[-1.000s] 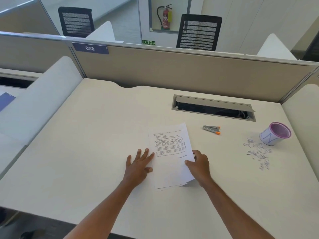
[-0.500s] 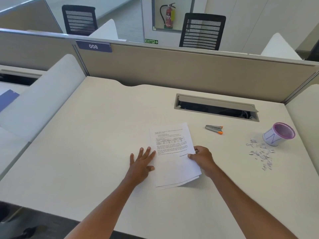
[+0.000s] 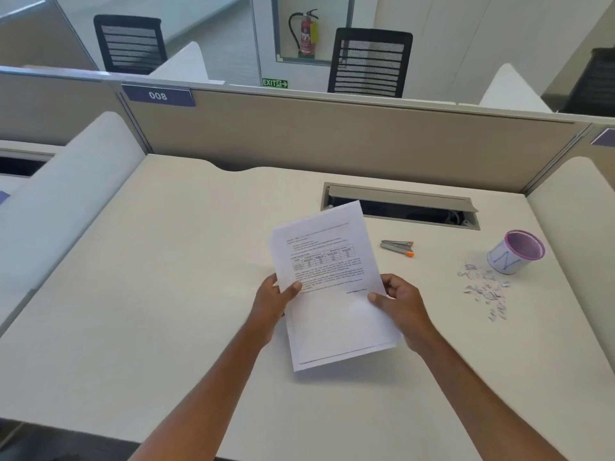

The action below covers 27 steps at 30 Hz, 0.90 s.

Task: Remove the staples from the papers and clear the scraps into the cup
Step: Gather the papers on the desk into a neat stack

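Observation:
A thin stack of printed white papers (image 3: 327, 281) is lifted off the desk in front of me, tilted toward me. My left hand (image 3: 273, 302) pinches its left edge with the thumb on top. My right hand (image 3: 401, 302) grips its right edge, thumb on the page. A grey staple remover with orange tips (image 3: 397, 247) lies on the desk beyond the papers to the right. A purple-rimmed mesh cup (image 3: 515, 251) marked with a blue letter stands at the far right. Several small paper scraps (image 3: 484, 289) lie scattered just in front of the cup.
The pale desk (image 3: 166, 294) is bounded by a beige partition (image 3: 332, 138) at the back and white dividers (image 3: 66, 194) on both sides. An open cable tray slot (image 3: 402, 207) sits behind the papers. The desk's front edge runs close to my arms.
The papers lay flat on the desk with my left hand spread beside them; now both hands have picked the stack up by its side edges and raised it.

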Tool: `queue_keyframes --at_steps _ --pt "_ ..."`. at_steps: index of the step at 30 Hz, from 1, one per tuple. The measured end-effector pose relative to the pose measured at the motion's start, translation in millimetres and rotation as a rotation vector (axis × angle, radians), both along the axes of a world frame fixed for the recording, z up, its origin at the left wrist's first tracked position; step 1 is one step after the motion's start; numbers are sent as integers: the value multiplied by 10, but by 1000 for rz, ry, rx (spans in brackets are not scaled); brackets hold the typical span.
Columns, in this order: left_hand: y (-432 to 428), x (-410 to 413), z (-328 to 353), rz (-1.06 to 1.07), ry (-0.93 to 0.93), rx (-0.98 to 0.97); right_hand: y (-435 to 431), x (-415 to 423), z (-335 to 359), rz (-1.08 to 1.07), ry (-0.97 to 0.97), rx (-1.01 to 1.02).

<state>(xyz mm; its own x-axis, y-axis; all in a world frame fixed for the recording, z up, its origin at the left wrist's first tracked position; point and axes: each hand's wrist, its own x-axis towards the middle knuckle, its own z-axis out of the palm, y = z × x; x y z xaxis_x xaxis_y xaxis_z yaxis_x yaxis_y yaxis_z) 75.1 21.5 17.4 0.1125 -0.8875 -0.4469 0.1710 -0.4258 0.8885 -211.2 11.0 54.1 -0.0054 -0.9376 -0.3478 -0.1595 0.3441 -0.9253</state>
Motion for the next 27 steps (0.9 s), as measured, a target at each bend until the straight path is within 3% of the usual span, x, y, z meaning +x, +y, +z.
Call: queue_keyframes --at_steps 3,11,17,27 --pt "-64 -207 159 25 173 -114 43 -123 69 -35 -38 -31" --pt "-194 -639 623 -8 40 -297 -48 -437 202 -135 -120 -125" --pt "-182 -829 629 -144 -15 -259 -77 -489 145 -205 -149 -117" --pt "-137 -952 579 -115 -75 -236 -27 -410 144 -240 -217 -157"
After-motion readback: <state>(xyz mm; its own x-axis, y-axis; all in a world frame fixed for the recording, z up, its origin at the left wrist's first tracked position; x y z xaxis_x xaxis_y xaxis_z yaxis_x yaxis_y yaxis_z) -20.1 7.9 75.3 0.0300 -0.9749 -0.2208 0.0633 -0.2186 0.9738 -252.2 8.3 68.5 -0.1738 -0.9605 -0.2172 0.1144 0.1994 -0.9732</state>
